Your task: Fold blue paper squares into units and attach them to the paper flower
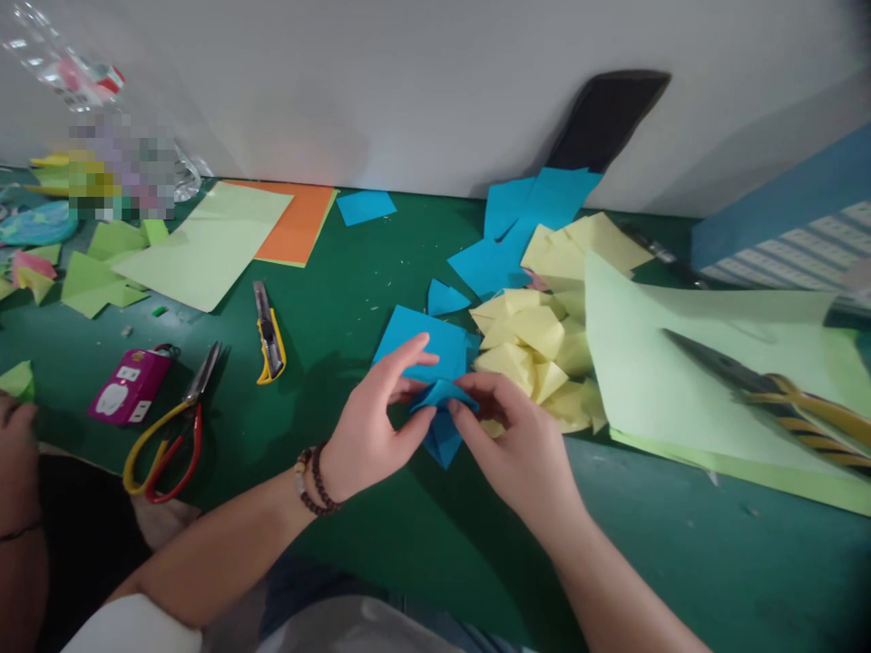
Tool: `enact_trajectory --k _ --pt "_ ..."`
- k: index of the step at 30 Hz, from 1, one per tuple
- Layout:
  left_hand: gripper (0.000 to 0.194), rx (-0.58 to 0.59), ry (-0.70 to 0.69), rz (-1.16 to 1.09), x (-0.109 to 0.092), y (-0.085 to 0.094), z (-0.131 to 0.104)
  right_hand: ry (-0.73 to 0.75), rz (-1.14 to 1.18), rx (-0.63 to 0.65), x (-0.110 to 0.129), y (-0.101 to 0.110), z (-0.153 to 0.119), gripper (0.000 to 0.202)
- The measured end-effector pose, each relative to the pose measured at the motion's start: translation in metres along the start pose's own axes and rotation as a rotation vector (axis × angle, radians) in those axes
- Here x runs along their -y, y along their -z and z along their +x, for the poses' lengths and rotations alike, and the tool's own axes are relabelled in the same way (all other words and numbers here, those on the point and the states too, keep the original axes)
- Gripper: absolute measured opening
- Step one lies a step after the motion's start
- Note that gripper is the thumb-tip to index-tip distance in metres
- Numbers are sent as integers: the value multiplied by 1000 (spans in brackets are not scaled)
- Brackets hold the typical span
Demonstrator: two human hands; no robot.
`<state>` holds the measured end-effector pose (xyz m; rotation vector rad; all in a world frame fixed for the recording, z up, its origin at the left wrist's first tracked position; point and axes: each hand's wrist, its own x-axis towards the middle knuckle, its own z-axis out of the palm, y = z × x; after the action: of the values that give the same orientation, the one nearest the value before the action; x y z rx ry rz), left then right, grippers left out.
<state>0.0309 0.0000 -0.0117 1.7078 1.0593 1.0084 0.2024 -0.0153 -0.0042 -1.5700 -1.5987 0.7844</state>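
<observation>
Between both hands is a partly folded piece of blue paper (pixel 444 437), with creased flaps and a point toward me. My left hand (pixel 381 408), with a beaded bracelet on its wrist, pinches the left side between thumb and fingers. On the right side, my right hand (pixel 517 435) grips the same paper with its thumb on top. A flat blue sheet (pixel 422 336) lies just beyond the fingers. Folded yellow paper pieces (pixel 537 345) are heaped close to my right hand, and a small blue triangle (pixel 446 297) lies farther back.
Left of my hands are a utility knife (pixel 270 336), scissors (pixel 181 426) and a purple box (pixel 132 387). Green sheets (pixel 680 363) bear larger scissors (pixel 762 390) at right. Blue sheets (pixel 537 213) and a phone (pixel 609 118) stand near the wall. Another person's hand (pixel 17 444) holds green paper at far left.
</observation>
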Motion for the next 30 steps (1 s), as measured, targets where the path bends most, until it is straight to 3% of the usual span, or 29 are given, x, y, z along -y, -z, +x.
enact_trajectory --k 3,9,14,17,20,30 --pt "61 -54 95 -124 0 0 3 -17 18 2 0 -1 0 15" --pt "44 -14 280 -269 -2 1 9 -35 82 34 3 -1 1 13" --pt "49 58 339 -326 -1 0 9 -97 143 -18 -1 0 1 11" --pt "32 51 357 -304 1 0 10 -113 138 -38 -2 0 1 14" --pt "19 45 374 -252 2 0 11 -62 85 -48 0 0 0 12" --pt "18 3 368 -219 1 1 10 304 -53 -48 0 0 -2 10"
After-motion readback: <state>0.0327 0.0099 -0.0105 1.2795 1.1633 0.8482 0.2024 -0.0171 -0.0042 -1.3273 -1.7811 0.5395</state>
